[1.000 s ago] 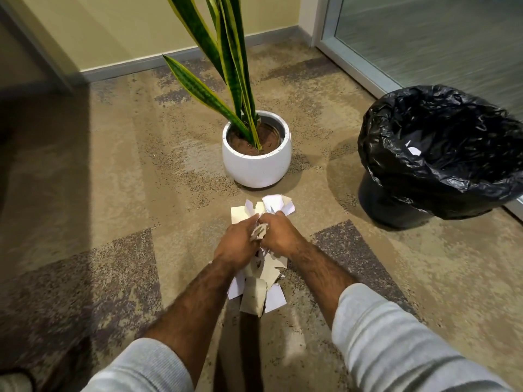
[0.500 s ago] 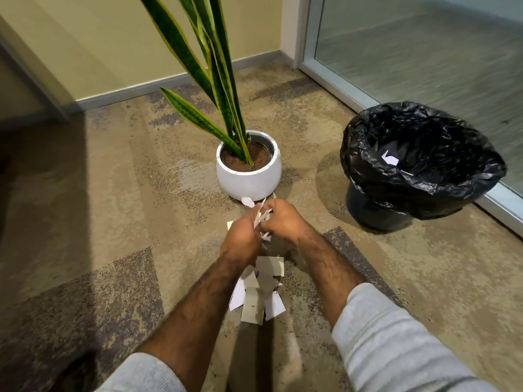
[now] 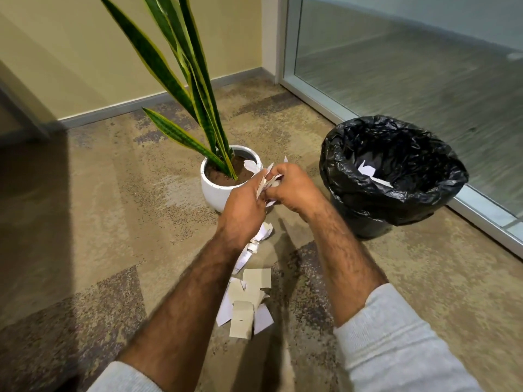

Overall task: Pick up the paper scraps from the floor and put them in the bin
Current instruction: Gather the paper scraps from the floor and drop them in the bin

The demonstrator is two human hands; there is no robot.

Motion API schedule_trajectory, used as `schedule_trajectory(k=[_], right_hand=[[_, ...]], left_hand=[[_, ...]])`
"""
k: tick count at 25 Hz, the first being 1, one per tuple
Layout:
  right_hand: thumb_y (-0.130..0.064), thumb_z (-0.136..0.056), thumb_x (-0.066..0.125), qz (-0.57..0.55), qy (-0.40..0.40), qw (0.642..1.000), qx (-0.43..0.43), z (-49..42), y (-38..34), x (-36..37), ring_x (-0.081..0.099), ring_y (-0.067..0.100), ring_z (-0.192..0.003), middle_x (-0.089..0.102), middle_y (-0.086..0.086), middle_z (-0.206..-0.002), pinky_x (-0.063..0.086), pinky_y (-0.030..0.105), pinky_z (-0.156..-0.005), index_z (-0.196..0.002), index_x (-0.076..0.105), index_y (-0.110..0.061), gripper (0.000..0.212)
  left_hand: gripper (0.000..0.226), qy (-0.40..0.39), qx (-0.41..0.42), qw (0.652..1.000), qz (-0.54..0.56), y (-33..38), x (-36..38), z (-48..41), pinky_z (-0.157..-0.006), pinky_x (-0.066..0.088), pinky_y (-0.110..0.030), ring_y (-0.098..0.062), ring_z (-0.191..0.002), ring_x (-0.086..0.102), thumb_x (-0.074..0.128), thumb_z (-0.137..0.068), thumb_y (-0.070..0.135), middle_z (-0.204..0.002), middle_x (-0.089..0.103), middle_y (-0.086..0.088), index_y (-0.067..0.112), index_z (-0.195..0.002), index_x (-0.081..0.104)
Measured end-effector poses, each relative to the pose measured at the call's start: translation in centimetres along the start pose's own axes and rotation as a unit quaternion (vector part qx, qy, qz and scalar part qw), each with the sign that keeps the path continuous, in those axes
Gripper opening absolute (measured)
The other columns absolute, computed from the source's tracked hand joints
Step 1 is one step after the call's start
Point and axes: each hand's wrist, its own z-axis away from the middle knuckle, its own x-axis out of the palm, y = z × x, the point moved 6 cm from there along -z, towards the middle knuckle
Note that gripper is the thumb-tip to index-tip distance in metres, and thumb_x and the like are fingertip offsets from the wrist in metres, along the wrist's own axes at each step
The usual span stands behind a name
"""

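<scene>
My left hand [image 3: 245, 206] and my right hand [image 3: 294, 185] are pressed together above the carpet, both closed around a bunch of white paper scraps [image 3: 267, 180] whose corners stick out between the fingers. More paper scraps [image 3: 248, 299] lie in a loose pile on the carpet below my forearms, with a trail of smaller pieces [image 3: 260, 236] leading up under my hands. The bin [image 3: 396, 190], lined with a black bag, stands on the floor to the right of my hands. A few white scraps [image 3: 368, 171] lie inside it.
A white pot [image 3: 210, 188] with a tall snake plant [image 3: 192, 89] stands just behind my hands, one scrap resting on its soil. A glass partition [image 3: 410, 80] runs behind the bin at the right. A beige wall with a grey baseboard [image 3: 121, 108] closes off the back.
Both hands have risen from the floor with the gathered scraps and shifted toward the pot and bin. Some pieces have stayed behind on the carpet. The camera has tilted up.
</scene>
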Motion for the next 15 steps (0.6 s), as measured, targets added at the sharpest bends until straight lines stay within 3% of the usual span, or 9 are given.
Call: schedule_trajectory(k=[4,8,12,15], right_hand=[[0.005,-0.069,0.076,0.002,0.051,0.999,-0.02,0.9,-1.0,-4.4,0.073,0.024,-0.076,0.073,0.008,-0.08,0.063,0.04,-0.072,-0.09,0.07,-0.005,0.023],[0.001,-0.068,0.08,0.014,0.114,0.993,-0.029,1.7,-0.7,-11.2,0.06,0.002,-0.055,0.064,-0.006,-0.064,0.056,0.026,-0.058,-0.081,0.069,-0.013,0.022],[-0.002,-0.066,0.08,0.032,0.182,0.983,-0.005,2.1,1.2,-18.7,0.071,0.02,-0.067,0.073,0.006,-0.077,0.06,0.036,-0.062,-0.091,0.07,-0.005,0.027],[0.001,-0.067,0.08,0.027,0.222,0.974,0.021,2.1,3.6,-22.9,0.068,0.013,-0.053,0.071,0.008,-0.072,0.057,0.033,-0.055,-0.093,0.069,0.001,0.028]], left_hand=[[0.059,0.001,0.042,0.999,-0.001,4.0,0.6,-1.5,-0.091,0.044,-0.021,-0.02,-0.121,0.063,0.053,-0.097,0.009,-0.131,0.07,-0.001,0.034,-0.149,0.048],[0.059,-0.008,0.111,0.994,-0.004,9.5,3.0,-3.5,-0.087,0.042,-0.023,-0.022,-0.115,0.065,0.054,-0.096,0.013,-0.129,0.071,0.0,0.041,-0.147,0.045],[0.062,-0.058,0.162,0.985,-0.032,15.8,7.5,-6.5,-0.087,0.05,-0.029,-0.026,-0.11,0.067,0.052,-0.09,0.009,-0.123,0.072,-0.004,0.037,-0.145,0.049],[0.06,-0.112,0.204,0.972,-0.029,19.5,10.8,-8.2,-0.092,0.046,-0.025,-0.024,-0.114,0.067,0.057,-0.088,0.005,-0.125,0.072,-0.002,0.03,-0.142,0.055]])
